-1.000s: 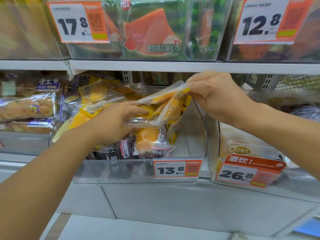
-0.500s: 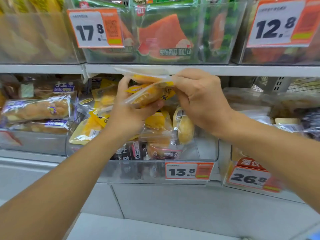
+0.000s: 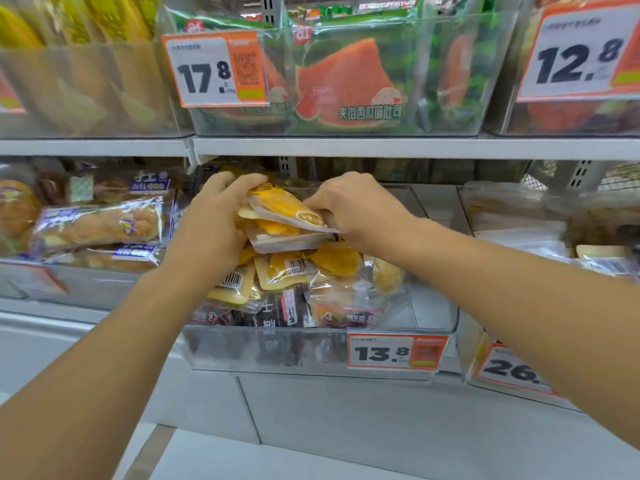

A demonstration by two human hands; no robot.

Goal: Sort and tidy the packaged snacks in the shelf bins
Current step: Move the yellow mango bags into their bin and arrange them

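Left of the hands, bread loaves [image 3: 100, 223] lie in the next bin. The left hand [image 3: 211, 223] curls round the left end of a small stack of yellow snack packets [image 3: 284, 216], fingers over the top edge. The right hand [image 3: 356, 206] pinches the stack's right end, so the packets hang between both hands, just above a loose heap of packets [image 3: 298, 271] in the clear bin [image 3: 270, 351] with the price tag [image 3: 396, 353]. The films look slippery (they are only held at the ends), so I judge the lower ones could slide out and drop crooked onto the heap, or push front packets over the low rim.
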